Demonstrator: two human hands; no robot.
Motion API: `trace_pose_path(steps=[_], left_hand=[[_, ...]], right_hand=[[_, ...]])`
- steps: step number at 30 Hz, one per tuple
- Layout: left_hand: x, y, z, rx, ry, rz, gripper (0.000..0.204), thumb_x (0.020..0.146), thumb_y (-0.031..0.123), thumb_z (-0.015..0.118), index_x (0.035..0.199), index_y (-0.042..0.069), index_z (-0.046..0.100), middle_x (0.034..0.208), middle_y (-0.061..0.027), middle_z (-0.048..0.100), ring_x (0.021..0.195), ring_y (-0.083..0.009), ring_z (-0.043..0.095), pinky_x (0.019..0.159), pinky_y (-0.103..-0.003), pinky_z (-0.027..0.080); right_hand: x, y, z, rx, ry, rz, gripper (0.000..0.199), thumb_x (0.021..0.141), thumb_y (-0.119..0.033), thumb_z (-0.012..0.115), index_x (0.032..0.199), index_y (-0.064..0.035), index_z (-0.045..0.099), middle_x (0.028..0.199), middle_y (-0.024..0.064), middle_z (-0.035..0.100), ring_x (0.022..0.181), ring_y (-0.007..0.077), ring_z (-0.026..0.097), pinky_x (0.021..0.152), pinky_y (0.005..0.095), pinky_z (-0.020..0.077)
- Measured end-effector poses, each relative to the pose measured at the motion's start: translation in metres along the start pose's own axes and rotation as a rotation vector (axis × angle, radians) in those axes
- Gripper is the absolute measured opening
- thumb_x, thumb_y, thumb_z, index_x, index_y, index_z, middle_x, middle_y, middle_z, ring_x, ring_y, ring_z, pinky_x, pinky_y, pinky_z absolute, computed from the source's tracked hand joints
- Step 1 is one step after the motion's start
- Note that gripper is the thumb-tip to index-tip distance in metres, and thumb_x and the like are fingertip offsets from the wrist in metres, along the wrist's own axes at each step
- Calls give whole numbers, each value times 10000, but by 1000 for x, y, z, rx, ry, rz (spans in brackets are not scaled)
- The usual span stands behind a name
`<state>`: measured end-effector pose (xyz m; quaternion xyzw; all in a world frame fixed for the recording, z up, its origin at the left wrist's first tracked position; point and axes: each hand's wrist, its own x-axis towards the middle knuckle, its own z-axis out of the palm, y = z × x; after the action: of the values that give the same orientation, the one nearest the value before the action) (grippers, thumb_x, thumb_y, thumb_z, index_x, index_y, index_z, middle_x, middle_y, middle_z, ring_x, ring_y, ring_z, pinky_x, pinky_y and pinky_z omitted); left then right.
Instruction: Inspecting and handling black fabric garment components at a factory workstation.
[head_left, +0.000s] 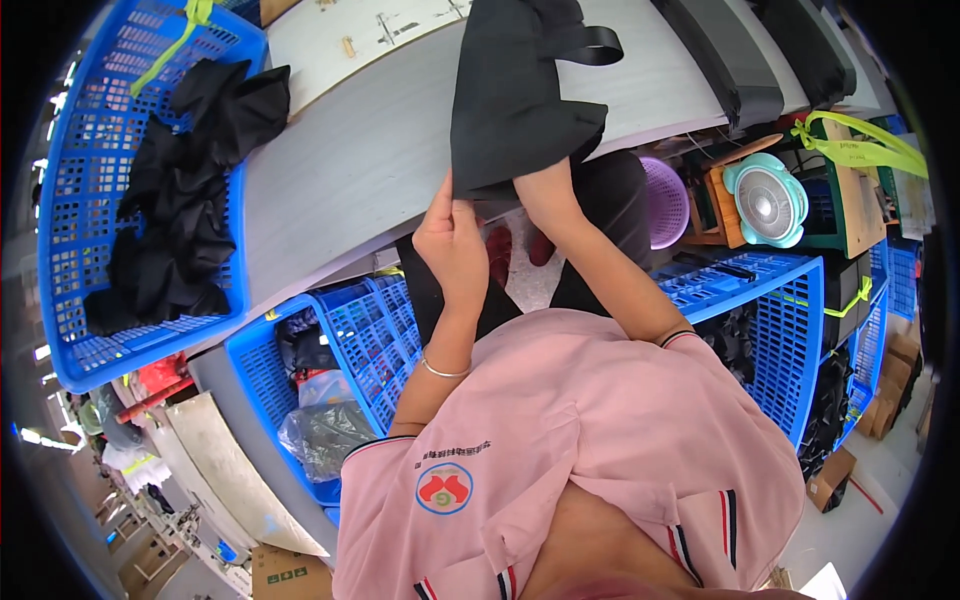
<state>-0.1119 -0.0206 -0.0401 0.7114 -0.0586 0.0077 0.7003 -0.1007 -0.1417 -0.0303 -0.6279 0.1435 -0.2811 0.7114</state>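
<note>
Right at the near edge of the grey desk (380, 140): black fabric bag (515, 95), soft matte cloth, boxy shape, flat strap looping off its top right corner. Left hand (455, 240) pinching the bag's lower left corner, fingers closed tight on the hem. Right hand (545, 195) tucked up under the bag's bottom edge, mostly covered by cloth, so can't tell whether spread or gripping. Thin silver bangle (445, 370) on the left wrist. Left of the desk, blue plastic lattice basket (80, 150) heaped with more crumpled black cloth (180, 200). Below the desk, another blue crate (370, 330) holding crinkly clear plastic bags. Right of the desk, purple mesh basket (665, 200) and round teal fan (765, 200).
</note>
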Motion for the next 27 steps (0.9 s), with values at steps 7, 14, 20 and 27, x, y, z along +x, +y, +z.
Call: trace_pose_path(steps=[7, 14, 20, 27], left_hand=[[12, -48, -13, -507, 143, -533, 138, 923, 29, 583, 1032, 14, 668, 853, -30, 683, 708, -115, 644, 548, -217, 480], [2, -55, 30, -657, 38, -644, 113, 911, 26, 589, 998, 2, 656, 869, -30, 670, 758, -112, 643, 601, -254, 485], [-2, -55, 39, -556, -103, -690, 108, 936, 28, 570, 940, -35, 658, 884, -45, 674, 744, -91, 612, 623, -261, 486], [-7, -43, 18, -137, 49, -170, 332, 905, 99, 699, 1179, -8, 546, 969, -36, 600, 739, -70, 575, 539, -204, 487]], right_hand=[[15, -4, -20, -464, -526, -102, 250, 837, -63, 613, 1079, -5, 644, 1044, 203, 647, 1025, 351, 594, 869, 413, 483], [-4, 22, 6, -1444, -311, -587, 405, 774, -118, 585, 1134, 64, 624, 1168, 199, 596, 1148, 375, 545, 1068, 496, 379], [14, 47, 11, -1123, -400, -240, 355, 971, -314, 551, 1165, -25, 622, 1140, 162, 635, 1054, 340, 602, 917, 481, 480], [31, 69, -4, -1308, -413, -279, 310, 979, -380, 514, 1018, -117, 675, 900, 111, 690, 821, 343, 648, 814, 535, 433]])
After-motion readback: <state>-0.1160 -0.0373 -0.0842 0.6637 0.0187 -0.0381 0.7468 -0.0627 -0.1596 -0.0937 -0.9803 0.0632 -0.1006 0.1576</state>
